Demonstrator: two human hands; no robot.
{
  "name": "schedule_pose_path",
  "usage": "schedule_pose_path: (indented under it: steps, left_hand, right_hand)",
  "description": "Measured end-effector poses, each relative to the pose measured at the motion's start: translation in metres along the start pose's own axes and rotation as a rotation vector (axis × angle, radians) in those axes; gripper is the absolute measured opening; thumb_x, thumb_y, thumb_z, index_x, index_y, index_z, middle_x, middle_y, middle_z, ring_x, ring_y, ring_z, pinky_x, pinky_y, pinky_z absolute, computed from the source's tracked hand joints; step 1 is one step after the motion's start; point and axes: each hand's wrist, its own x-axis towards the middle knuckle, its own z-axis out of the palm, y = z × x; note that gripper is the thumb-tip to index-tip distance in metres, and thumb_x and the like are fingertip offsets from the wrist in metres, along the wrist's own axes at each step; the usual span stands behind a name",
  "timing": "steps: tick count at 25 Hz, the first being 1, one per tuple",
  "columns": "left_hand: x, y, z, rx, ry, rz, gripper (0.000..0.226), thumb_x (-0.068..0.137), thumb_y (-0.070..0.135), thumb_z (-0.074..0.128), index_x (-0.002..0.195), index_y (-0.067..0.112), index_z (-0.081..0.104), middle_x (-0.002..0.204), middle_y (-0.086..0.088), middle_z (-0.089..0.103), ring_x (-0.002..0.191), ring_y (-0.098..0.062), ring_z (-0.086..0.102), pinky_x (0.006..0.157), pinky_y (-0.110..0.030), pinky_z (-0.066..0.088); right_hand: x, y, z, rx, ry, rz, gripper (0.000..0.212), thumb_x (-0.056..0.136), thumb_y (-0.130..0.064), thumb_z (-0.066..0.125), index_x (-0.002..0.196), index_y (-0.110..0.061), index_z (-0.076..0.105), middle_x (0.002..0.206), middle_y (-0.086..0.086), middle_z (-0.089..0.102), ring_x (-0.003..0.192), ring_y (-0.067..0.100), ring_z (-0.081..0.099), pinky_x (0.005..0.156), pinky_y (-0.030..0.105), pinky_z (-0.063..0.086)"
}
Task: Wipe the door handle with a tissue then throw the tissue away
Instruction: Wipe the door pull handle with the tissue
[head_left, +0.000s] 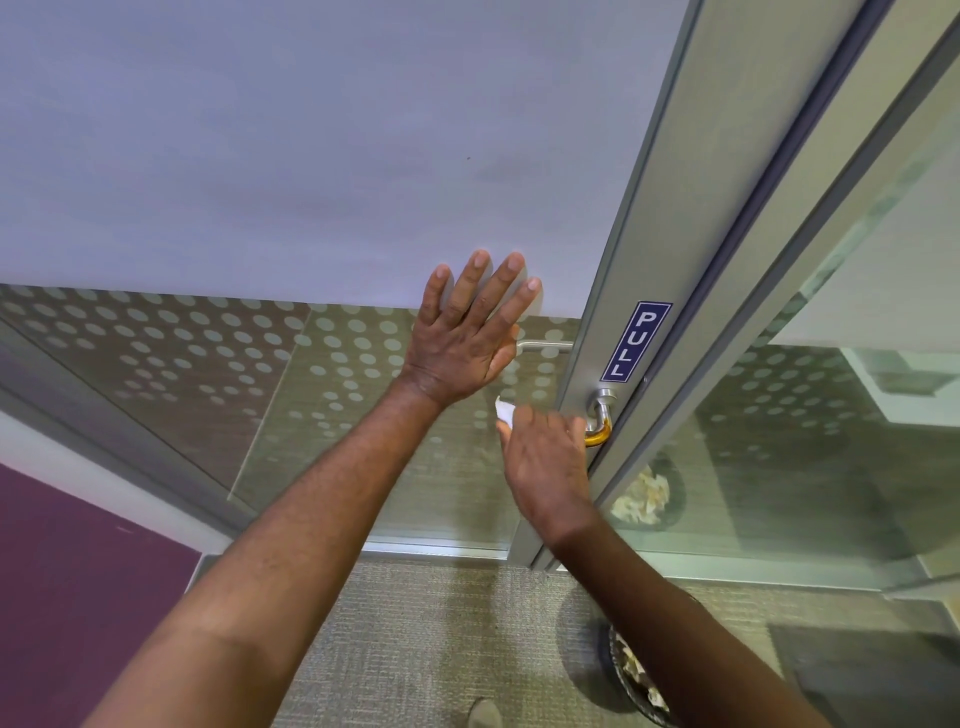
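Note:
The metal door handle (601, 415) juts from the door's grey frame just below a blue PULL sticker (636, 341); its bend shows an amber tint. My right hand (548, 462) is wrapped over the handle's lever with a white tissue (503, 409) in its grip, a corner of which pokes out above the fingers. Most of the lever is hidden under that hand. My left hand (470, 332) lies flat against the glass door (311, 156), fingers spread, up and to the left of the handle.
A dark wire waste bin (636, 680) with crumpled paper stands on the carpet at the lower right, partly behind my right forearm. Its reflection shows in the glass panel (779, 467) to the right. A shoe tip (483, 714) is at the bottom edge.

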Motion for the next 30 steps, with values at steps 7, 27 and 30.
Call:
schedule_pose_path:
  steps: [7,27,30]
  left_hand:
    - [0.001,0.001,0.001,0.001,0.014,-0.001,0.072,0.1,0.034,0.055,0.164,0.021,0.025,0.176,-0.003,-0.005,0.163,-0.028,-0.007,0.13,-0.052,-0.001]
    - [-0.002,-0.001,0.006,0.018,0.022,0.0,0.08,0.097,0.035,0.058,0.167,0.022,0.021,0.177,-0.003,0.001,0.163,-0.028,-0.003,0.131,-0.053,-0.002]
    - [-0.003,-0.001,0.006,0.012,0.023,-0.004,0.08,0.097,0.035,0.059,0.166,0.022,0.022,0.177,-0.003,0.002,0.163,-0.028,-0.002,0.131,-0.053,-0.002]
  right_hand:
    - [-0.019,0.068,0.015,-0.154,0.149,-0.189,0.031,0.094,-0.012,0.035,0.115,-0.015,0.058,0.098,0.004,0.056,0.091,0.027,0.054,0.093,0.044,0.034]
    - [0.001,-0.005,-0.003,-0.038,-0.035,0.021,0.028,0.105,-0.039,0.042,0.105,-0.017,0.057,0.085,0.005,0.065,0.08,0.026,0.06,0.088,0.045,0.036]
    - [-0.018,0.033,0.007,-0.1,0.065,-0.15,0.021,0.096,-0.011,0.045,0.115,-0.016,0.054,0.098,0.005,0.057,0.09,0.028,0.057,0.094,0.046,0.042]
